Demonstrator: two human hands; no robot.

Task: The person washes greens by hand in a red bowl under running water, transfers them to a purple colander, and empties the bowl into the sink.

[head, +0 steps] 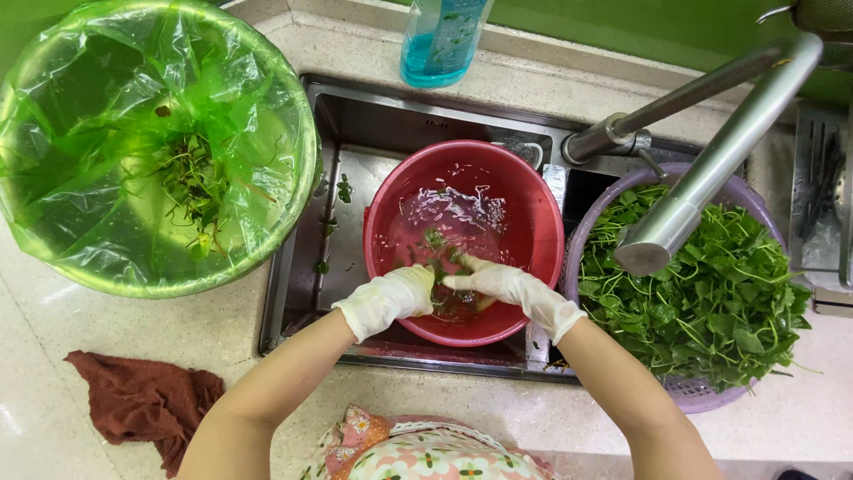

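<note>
A red basin full of water sits in the steel sink. My left hand and my right hand, both in white gloves, are dipped into the water at the near side of the basin. Together they pinch a small bunch of green leafy stems between the fingertips. A purple basket heaped with green leafy vegetables stands just right of the basin.
A bin lined with a green bag holds plant scraps on the left counter. A steel faucet reaches over the basket. A blue bottle stands behind the sink. A brown cloth lies near left. A steel rack sits far right.
</note>
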